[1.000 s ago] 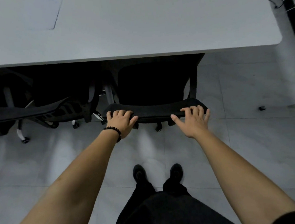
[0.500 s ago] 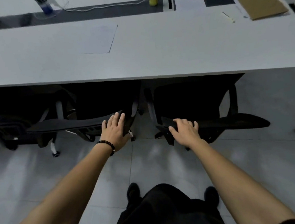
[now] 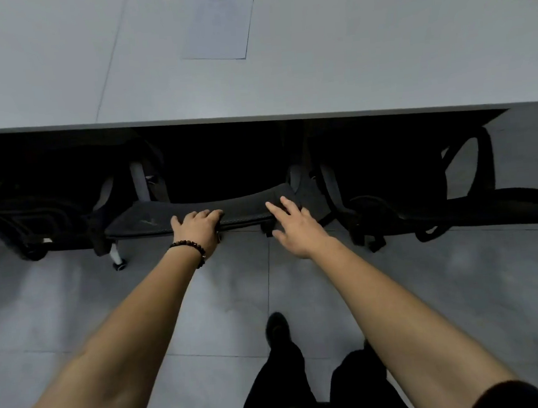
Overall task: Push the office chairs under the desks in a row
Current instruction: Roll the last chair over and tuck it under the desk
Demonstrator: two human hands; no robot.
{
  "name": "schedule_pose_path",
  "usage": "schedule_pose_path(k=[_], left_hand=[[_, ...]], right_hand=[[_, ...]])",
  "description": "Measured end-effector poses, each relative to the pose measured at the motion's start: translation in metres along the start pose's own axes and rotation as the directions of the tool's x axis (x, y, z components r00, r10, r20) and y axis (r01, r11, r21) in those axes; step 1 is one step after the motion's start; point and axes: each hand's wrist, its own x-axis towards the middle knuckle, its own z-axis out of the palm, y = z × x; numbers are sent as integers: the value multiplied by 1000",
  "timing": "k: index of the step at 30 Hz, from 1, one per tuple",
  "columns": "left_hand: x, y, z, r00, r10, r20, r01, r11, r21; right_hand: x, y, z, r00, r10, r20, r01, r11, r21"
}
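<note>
Dim, soft-focus view — deep shadow under the desk (image 3: 284, 83) (edges bowed by wide lens).

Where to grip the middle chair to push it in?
Take the middle chair by the backrest's top edge, from behind. That edge is wide, slim and faces the person; the rest sits under the desk. The left hand curls over it; the right hand is open at its end.

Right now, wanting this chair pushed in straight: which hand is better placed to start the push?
Left, probably. The left hand grips the top edge of the chair backrest near its middle; the right hand, fingers straight, only reaches its right corner, where pushing might swivel it.
</note>
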Motion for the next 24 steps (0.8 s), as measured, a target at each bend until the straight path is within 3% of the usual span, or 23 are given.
schedule_pose_path(k=[6, 15, 18, 20, 24], left_hand=[[-10, -2, -1, 1000, 2, 8, -2, 997, 83], [-40, 1, 20, 998, 47, 42, -51, 993, 102], [-40, 17, 20, 999, -4, 33, 2, 998, 70], [-40, 33, 20, 1000, -16, 20, 15, 999, 38], [-38, 86, 22, 992, 118, -37, -119, 993, -21]], right_hand=[[-5, -5, 21, 995, 49, -86, -41, 995, 94], [-48, 4, 31, 999, 10, -35, -7, 994, 106], [-61, 18, 15, 1000, -12, -7, 13, 993, 121], [-71, 36, 2, 998, 8, -66, -1, 995, 104], [-92, 97, -28, 915, 120, -385, -163, 983, -81]])
